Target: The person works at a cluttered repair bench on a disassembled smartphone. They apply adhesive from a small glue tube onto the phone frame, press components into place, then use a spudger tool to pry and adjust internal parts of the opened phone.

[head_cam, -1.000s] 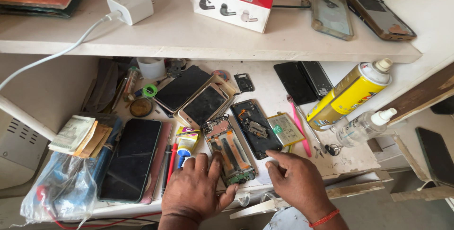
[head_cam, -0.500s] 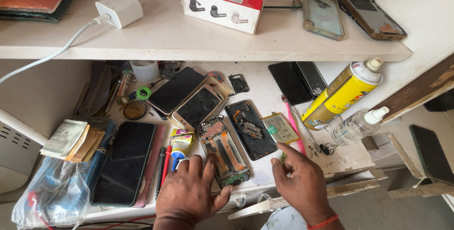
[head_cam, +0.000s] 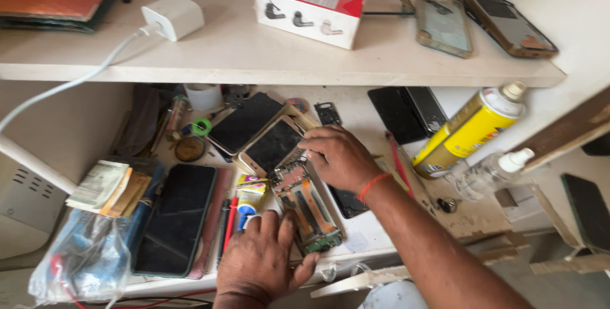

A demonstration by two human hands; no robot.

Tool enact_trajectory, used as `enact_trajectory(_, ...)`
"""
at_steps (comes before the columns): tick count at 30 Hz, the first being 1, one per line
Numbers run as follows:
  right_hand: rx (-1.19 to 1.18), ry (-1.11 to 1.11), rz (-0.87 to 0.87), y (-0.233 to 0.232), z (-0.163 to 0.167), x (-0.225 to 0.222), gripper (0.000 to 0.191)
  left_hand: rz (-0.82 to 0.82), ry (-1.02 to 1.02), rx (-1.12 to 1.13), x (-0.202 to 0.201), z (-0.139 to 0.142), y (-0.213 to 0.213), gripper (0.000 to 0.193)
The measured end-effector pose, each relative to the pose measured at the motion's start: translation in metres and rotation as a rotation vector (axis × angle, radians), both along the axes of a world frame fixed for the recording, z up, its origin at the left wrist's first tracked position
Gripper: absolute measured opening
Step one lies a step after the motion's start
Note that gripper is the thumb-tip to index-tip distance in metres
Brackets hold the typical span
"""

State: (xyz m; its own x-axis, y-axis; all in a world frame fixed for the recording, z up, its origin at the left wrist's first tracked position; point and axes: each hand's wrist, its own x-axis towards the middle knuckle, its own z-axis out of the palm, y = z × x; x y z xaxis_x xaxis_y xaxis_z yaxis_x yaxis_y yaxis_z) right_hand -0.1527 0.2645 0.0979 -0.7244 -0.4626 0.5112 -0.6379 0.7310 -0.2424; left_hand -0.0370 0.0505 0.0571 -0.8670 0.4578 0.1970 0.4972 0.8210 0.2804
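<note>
An opened phone [head_cam: 304, 206] with its insides showing lies on the cluttered bench. My left hand [head_cam: 264, 259] rests flat on the bench, its fingers against the opened phone's near left edge. My right hand [head_cam: 340, 156] has reached forward over the phone's far end, fingers curled down at its top edge next to a gold-framed phone [head_cam: 272, 145]. I cannot see what the fingertips hold. A dark phone back [head_cam: 347, 201] lies partly under my right forearm.
A large black phone [head_cam: 176, 217], a glue tube [head_cam: 250, 194], red pens [head_cam: 229, 223], a plastic bag [head_cam: 82, 261] and folded notes [head_cam: 105, 185] lie left. A yellow spray can [head_cam: 470, 130] and clear bottle [head_cam: 489, 172] stand right. The shelf [head_cam: 267, 54] holds a charger, a red-and-white box and phones.
My right hand has moved from the bench's near edge forward to the far end of the opened phone. My left hand has stayed in place.
</note>
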Motion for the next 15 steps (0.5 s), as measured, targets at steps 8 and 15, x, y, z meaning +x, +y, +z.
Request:
enact_trajectory(8,0.229,-0.275,-0.11,0.001,0.007,-0.038,0.009,-0.007,-0.009,-0.001,0.001,-0.002,-0.001,0.081)
enact_trajectory(15,0.328,-0.276,-0.012,0.0,0.02,-0.036,0.013,-0.008,-0.026,-0.004,0.0,0.0,-0.001,0.08)
